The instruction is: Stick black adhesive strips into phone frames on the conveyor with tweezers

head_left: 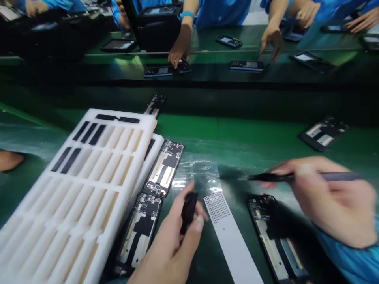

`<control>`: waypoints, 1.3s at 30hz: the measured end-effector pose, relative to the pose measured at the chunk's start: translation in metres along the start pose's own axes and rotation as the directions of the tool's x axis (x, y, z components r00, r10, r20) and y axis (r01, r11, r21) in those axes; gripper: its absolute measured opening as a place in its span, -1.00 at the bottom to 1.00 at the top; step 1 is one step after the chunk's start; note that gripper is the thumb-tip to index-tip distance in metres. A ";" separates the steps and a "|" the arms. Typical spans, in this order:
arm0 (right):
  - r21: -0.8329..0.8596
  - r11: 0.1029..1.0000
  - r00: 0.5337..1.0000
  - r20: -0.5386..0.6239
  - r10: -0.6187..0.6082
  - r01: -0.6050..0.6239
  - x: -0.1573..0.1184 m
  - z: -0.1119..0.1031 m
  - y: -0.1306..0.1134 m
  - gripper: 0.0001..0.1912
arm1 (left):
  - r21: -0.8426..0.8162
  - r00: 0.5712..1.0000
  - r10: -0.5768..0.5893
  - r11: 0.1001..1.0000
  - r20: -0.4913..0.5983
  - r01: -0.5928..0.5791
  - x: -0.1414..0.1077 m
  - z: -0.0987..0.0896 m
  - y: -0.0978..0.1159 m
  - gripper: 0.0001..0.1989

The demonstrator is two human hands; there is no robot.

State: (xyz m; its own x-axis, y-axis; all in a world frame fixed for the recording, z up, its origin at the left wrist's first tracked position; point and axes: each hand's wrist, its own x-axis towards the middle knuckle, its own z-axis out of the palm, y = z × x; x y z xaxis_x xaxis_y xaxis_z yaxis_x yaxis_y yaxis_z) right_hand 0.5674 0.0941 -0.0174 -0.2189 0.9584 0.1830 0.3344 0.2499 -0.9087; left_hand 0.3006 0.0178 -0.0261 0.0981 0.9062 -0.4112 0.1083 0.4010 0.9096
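My left hand (174,236) is closed on a small black part (188,211), pinched between thumb and fingers. It is low in the middle, beside a white strip (233,244) with a grid of small black dots. To the right, my right hand (328,197) grips a slim dark pen-like tool (278,177), its tip pointing left; motion blur hides its exact kind. Under that hand lies an opened phone (269,244), partly in shadow. Two more opened phones (166,167) (139,232) lie end to end left of my left hand.
A white foam tray (97,185) with black strips (71,159) in some slots sits at left, atop another tray. Clear film (205,173) lies mid-bench. Further opened phones (324,133) (156,104) lie beyond. Across a raised ledge, co-workers' hands (180,45) handle phones (246,65).
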 end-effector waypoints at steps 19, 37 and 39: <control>0.078 0.992 0.943 0.309 -0.122 0.103 -0.047 0.035 0.040 -0.78 | 0.850 0.827 0.201 -0.167 0.525 -0.499 -0.020 0.019 -0.048 -0.22; -0.013 0.994 0.806 0.587 -0.078 0.106 -0.015 0.025 0.029 -0.79 | 0.843 0.822 0.190 -0.162 0.536 -0.512 -0.019 0.022 -0.044 -0.25; -0.018 0.995 0.795 0.604 -0.065 0.095 -0.012 0.027 0.028 -0.78 | 0.845 0.822 0.199 -0.166 0.533 -0.508 -0.019 0.023 -0.044 -0.26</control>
State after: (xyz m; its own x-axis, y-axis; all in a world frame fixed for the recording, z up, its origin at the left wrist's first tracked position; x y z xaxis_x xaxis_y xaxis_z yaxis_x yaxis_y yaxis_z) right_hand 0.5546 0.0863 -0.0552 -0.7489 0.6623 -0.0219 0.3283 0.3422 -0.8804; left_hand 0.3171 -0.0205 -0.0596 0.6298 0.7536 -0.1880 0.7684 -0.6400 0.0086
